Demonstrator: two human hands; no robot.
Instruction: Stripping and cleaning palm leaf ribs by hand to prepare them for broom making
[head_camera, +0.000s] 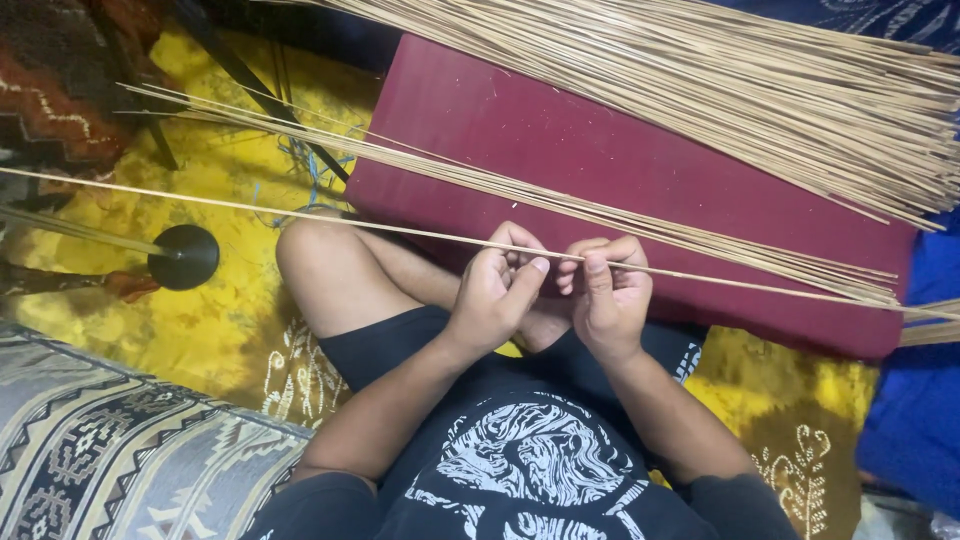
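Both my hands pinch one long thin bamboo stick (300, 214) that runs across the view from far left to right. My left hand (497, 285) grips it with thumb and fingers closed. My right hand (606, 290) holds it right beside the left, fingers curled over it. I sit cross-legged, and my bare knee (320, 262) lies under the stick.
A small bundle of thin sticks (560, 200) lies across a maroon cushion (560, 140). A large pile of sticks (760, 80) fans over its top right. A black round stand base (184, 256) sits on yellow patterned cloth (210, 330). A striped cushion (110, 440) lies at bottom left.
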